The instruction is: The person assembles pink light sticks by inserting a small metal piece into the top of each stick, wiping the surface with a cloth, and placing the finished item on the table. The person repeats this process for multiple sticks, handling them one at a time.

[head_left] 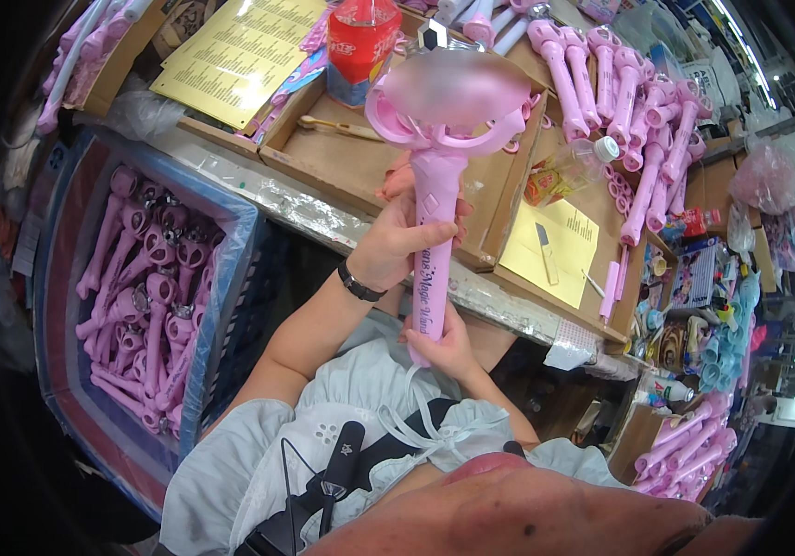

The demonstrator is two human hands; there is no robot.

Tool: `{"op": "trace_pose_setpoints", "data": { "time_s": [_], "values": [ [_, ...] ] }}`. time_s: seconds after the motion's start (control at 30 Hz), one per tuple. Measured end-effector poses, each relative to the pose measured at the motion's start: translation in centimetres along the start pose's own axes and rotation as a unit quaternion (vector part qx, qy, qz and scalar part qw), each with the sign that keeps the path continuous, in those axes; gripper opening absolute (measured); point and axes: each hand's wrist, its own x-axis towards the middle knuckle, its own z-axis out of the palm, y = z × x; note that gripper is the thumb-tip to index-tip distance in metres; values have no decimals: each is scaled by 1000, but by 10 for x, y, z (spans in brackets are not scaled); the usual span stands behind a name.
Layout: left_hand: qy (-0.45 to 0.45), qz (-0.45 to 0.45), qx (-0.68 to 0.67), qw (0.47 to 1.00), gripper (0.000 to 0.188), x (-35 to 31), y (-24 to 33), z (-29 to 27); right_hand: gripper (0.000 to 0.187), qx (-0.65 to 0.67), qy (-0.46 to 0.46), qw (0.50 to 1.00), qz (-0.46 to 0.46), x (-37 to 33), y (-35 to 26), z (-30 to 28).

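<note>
The pink plastic wand with a looped, ring-like head and a long tapering handle (438,181) stands nearly upright between the person's two hands, in front of the silver-grey edge of the surface (319,215). Its head appears above the shallow brown cardboard tray (323,159); the middle of that head is blurred, so its detail cannot be told.

The left hand (390,243) is curled round the middle of the handle, thumb across the front. The right hand (448,345) is closed about the lower end; its fingers behind the handle are partly hidden.

To handle the wand well, the left hand would best act as the steady clamp, firm on the solid handle rather than on the thin loops, which look easier to bend. The right hand should support or turn the lower end in line with the handle, without levering sideways. Keeping the thumb off the dark lettering seems wise, in case it smudges. It also makes sense to stay apart from the pale-handled knife (547,255) on the yellow printed sheet (520,252).
</note>
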Motion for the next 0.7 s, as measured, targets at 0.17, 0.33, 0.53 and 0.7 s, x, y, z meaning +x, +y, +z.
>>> {"op": "trace_pose_setpoints", "data": {
  "time_s": [0.17,0.33,0.53,0.7],
  "values": [
    [53,7,85,995,48,-4,-5,5,51,-57,41,998,5,6,2,1],
    [68,23,115,991,51,-1,0,13,45,-245,123,960,-53,4,4,2],
    [9,112,2,994,73,19,24,-9,39,-72,-3,997,37,-11,7,-1],
    [152,188,108,964,62,25,25,-16,35,76,-117,988,70,-11,-3,-16]
  ]
}}
